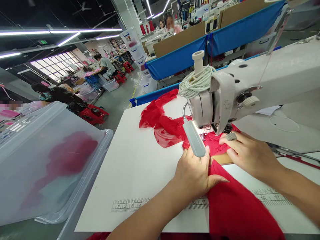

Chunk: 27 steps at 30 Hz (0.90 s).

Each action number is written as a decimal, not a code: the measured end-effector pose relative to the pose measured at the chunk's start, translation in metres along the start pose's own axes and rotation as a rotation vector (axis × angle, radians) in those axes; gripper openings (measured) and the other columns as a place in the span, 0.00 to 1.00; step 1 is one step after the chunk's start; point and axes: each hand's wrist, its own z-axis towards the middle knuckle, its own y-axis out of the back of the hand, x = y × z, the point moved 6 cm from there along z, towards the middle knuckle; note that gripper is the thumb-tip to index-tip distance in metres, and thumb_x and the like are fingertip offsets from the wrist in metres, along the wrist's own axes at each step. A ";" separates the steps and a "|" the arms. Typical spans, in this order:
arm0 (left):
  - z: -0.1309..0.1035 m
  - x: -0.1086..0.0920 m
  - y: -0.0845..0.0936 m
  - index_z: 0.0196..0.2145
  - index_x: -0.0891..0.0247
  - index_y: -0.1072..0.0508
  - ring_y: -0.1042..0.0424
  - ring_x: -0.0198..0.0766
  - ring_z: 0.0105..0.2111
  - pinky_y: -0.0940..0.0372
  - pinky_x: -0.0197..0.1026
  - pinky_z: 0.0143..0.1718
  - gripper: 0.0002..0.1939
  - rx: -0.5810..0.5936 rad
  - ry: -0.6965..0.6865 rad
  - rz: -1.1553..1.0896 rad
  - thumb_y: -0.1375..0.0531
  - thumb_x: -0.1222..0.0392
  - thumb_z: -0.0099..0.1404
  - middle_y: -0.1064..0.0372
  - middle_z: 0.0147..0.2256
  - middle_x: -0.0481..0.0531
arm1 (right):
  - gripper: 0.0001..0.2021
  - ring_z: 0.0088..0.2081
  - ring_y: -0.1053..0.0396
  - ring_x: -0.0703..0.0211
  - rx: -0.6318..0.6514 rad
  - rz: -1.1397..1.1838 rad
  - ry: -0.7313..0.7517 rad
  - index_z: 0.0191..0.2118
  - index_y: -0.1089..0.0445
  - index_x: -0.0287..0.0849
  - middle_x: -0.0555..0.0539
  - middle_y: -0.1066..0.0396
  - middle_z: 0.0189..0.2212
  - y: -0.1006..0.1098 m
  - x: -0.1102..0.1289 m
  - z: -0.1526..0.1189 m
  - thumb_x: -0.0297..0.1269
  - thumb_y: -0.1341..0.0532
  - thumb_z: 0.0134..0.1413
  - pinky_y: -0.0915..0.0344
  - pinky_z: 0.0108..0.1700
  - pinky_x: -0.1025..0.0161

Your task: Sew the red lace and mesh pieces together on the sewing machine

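Note:
Red lace fabric (217, 138) lies under the needle area of a white sewing machine (270, 76). Its smooth red part (237, 203) hangs toward me over the table's front edge, while sheer folds (162, 123) are bunched on the far left. My left hand (192, 170) rests flat on the fabric just left of the needle, thumb stretched out to the right; a small grey lamp (195, 138) covers some of its fingers. On the right of the presser foot, my right hand (252, 153) has its fingers bent and closed on the lace edge.
Printed ruler marks (135, 205) run along the white table (112, 173). A clear plastic bin (50, 160) with red cloth inside stands at the left. Behind the machine hang blue cloth troughs (242, 33). A wound pale cord (197, 80) sits on the machine head. Other people work farther off.

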 end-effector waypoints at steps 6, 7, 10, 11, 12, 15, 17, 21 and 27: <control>-0.005 -0.007 -0.004 0.61 0.75 0.31 0.27 0.62 0.53 0.31 0.58 0.51 0.51 -0.013 -0.005 0.089 0.62 0.25 0.69 0.26 0.49 0.73 | 0.14 0.32 0.29 0.57 0.015 0.016 -0.020 0.30 0.29 0.43 0.45 0.25 0.33 -0.002 -0.002 -0.001 0.22 0.49 0.56 0.41 0.24 0.61; -0.006 -0.007 -0.004 0.61 0.74 0.31 0.27 0.62 0.53 0.33 0.60 0.52 0.50 -0.004 -0.003 0.101 0.62 0.25 0.69 0.26 0.50 0.73 | 0.14 0.32 0.29 0.57 0.020 0.026 -0.027 0.30 0.29 0.43 0.46 0.25 0.33 -0.002 -0.003 -0.001 0.22 0.49 0.56 0.41 0.24 0.61; -0.007 -0.010 0.000 0.61 0.74 0.30 0.27 0.58 0.51 0.35 0.62 0.55 0.50 -0.016 0.010 0.099 0.63 0.26 0.70 0.26 0.51 0.70 | 0.14 0.31 0.29 0.58 0.012 0.034 -0.033 0.31 0.29 0.43 0.46 0.25 0.33 -0.002 -0.004 -0.001 0.21 0.49 0.55 0.42 0.23 0.61; -0.007 -0.011 0.002 0.61 0.75 0.30 0.26 0.57 0.50 0.36 0.61 0.55 0.50 -0.033 0.009 0.094 0.63 0.26 0.70 0.25 0.51 0.69 | 0.14 0.31 0.30 0.58 0.007 0.032 -0.030 0.31 0.29 0.43 0.46 0.25 0.33 -0.002 -0.003 -0.001 0.21 0.49 0.55 0.42 0.24 0.61; -0.008 -0.012 0.003 0.60 0.75 0.30 0.26 0.56 0.49 0.36 0.61 0.55 0.50 -0.050 0.006 0.091 0.63 0.26 0.70 0.25 0.51 0.69 | 0.14 0.32 0.30 0.57 0.004 0.030 -0.025 0.31 0.29 0.43 0.46 0.25 0.33 -0.001 -0.003 0.000 0.21 0.49 0.55 0.42 0.24 0.61; -0.009 -0.016 0.004 0.59 0.76 0.29 0.26 0.56 0.47 0.37 0.60 0.56 0.50 -0.086 -0.001 0.099 0.63 0.26 0.70 0.24 0.47 0.69 | 0.14 0.32 0.29 0.57 0.002 0.023 -0.014 0.30 0.30 0.44 0.46 0.24 0.33 -0.001 -0.002 0.000 0.22 0.49 0.56 0.41 0.25 0.61; -0.009 -0.016 0.003 0.59 0.76 0.28 0.26 0.57 0.47 0.38 0.60 0.56 0.50 -0.095 -0.004 0.106 0.62 0.26 0.70 0.23 0.46 0.70 | 0.14 0.32 0.30 0.57 0.007 0.019 -0.019 0.31 0.30 0.44 0.46 0.24 0.33 -0.001 -0.003 0.000 0.22 0.49 0.56 0.41 0.24 0.61; -0.009 -0.016 0.000 0.58 0.77 0.28 0.26 0.58 0.48 0.37 0.60 0.55 0.51 -0.106 -0.021 0.120 0.62 0.25 0.70 0.24 0.46 0.72 | 0.14 0.31 0.30 0.57 0.016 0.020 -0.038 0.31 0.29 0.44 0.47 0.25 0.33 -0.004 -0.005 -0.001 0.22 0.50 0.56 0.42 0.24 0.61; -0.008 -0.014 -0.002 0.59 0.77 0.29 0.25 0.59 0.47 0.37 0.60 0.54 0.52 -0.107 -0.023 0.123 0.62 0.24 0.68 0.24 0.46 0.72 | 0.13 0.31 0.32 0.56 0.058 0.048 -0.110 0.29 0.31 0.45 0.46 0.28 0.31 -0.011 -0.009 -0.005 0.22 0.48 0.54 0.44 0.25 0.60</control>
